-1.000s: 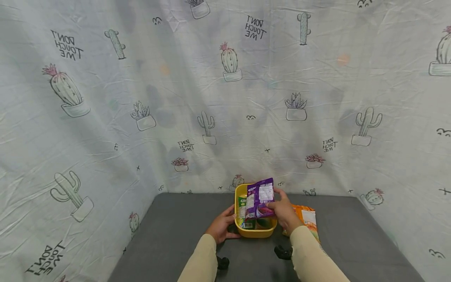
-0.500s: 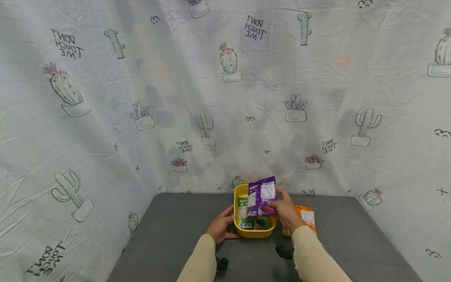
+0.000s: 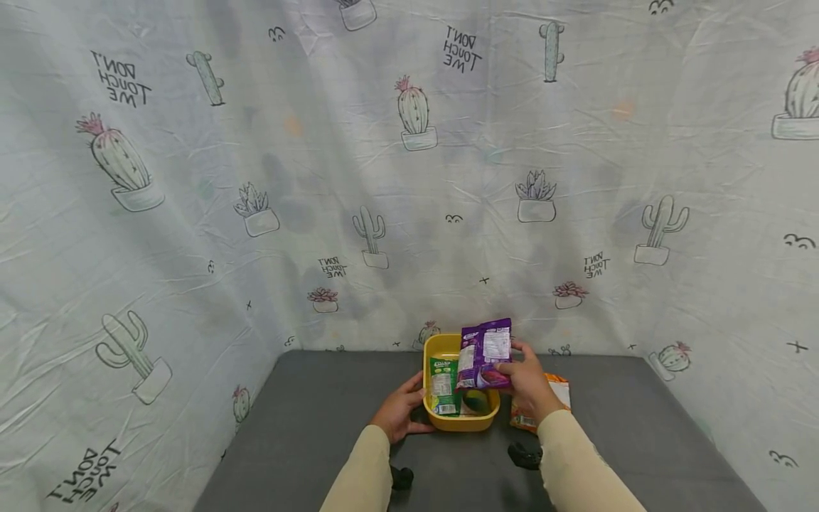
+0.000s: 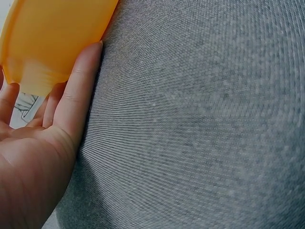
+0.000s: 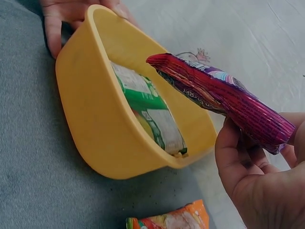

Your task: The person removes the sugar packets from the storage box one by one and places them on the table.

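Observation:
A purple snack packet point(image 3: 485, 354) is pinched in my right hand point(image 3: 530, 377), thumb on its printed face, above the right part of a yellow plastic bin point(image 3: 462, 424). The right wrist view shows this packet point(image 5: 219, 98) edge-on, above the bin's opening. At the bin's left side my left hand point(image 3: 402, 411) holds its end, thumb along the front and fingers at the wall and rim. Inside the bin lies a green snack packet point(image 3: 444, 387), with a darker green item point(image 3: 474, 402) beside it, partly hidden under the purple packet.
An orange snack packet point(image 3: 558, 391) lies on the grey table point(image 3: 333, 398) to the right of the bin, partly behind my right hand. A cactus-print curtain point(image 3: 461, 178) hangs behind the table. Black wrist-worn gear point(image 3: 525, 456) sits below the right forearm.
My right hand has moved right and slightly up with the purple packet, uncovering more of the green packet. My left hand and the bin stay in place.

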Demonstrator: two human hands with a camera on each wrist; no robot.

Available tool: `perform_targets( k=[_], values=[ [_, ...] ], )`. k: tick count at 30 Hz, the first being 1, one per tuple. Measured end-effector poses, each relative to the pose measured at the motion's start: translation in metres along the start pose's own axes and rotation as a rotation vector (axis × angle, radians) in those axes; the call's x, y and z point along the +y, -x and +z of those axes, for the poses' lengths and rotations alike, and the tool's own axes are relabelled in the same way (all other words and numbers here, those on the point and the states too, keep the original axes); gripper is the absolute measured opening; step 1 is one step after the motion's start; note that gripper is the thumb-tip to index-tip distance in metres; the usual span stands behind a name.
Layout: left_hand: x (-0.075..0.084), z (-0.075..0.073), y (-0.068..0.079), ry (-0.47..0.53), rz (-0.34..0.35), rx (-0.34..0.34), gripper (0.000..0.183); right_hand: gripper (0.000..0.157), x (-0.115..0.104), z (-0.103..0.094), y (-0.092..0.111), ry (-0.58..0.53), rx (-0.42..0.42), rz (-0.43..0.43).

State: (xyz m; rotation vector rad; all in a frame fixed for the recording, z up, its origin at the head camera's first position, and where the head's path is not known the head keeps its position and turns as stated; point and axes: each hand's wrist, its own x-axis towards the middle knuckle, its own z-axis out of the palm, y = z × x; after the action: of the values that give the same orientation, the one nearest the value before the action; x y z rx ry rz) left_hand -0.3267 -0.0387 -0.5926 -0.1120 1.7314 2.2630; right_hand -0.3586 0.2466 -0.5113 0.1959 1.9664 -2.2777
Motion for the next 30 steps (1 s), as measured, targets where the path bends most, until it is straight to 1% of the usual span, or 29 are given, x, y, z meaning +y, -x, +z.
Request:
perform_targets(
  k=[5, 9, 12, 14, 18, 23, 25, 30],
  values=[
    [0.0, 0.001, 0.003, -0.005, 0.004, -0.01, 0.06, 0.071, 0.001, -0.011, -0.002, -0.014, -0.003, 0.002],
    [0.0, 0.001, 0.004, -0.007, 0.005, -0.013, 0.06, 0.073, -0.003, -0.019, 0.001, 0.025, 0.003, -0.006],
    [-0.001, -0.001, 0.002, 0.0, 0.0, -0.008, 0.06, 0.073, -0.005, -0.025, 0.003, 0.076, 0.021, -0.016],
    [-0.001, -0.002, 0.001, 0.003, 0.0, -0.01, 0.06, 0.073, -0.005, -0.028, 0.004, 0.075, 0.026, -0.025],
    [-0.002, -0.003, 0.002, 0.001, 0.007, -0.015, 0.06, 0.074, -0.004, -0.035, 0.003, 0.037, 0.032, -0.046],
    [-0.002, -0.003, 0.002, -0.001, 0.015, -0.023, 0.061, 0.074, -0.004, -0.044, 0.003, 0.045, 0.051, -0.084],
    [-0.001, -0.002, 0.002, 0.003, 0.01, -0.022, 0.061, 0.074, -0.004, -0.048, 0.004, 0.053, 0.056, -0.087],
    [0.0, -0.002, 0.002, 0.004, 0.0, -0.02, 0.06, 0.075, -0.005, -0.057, 0.006, 0.031, 0.068, -0.081]
  ],
)
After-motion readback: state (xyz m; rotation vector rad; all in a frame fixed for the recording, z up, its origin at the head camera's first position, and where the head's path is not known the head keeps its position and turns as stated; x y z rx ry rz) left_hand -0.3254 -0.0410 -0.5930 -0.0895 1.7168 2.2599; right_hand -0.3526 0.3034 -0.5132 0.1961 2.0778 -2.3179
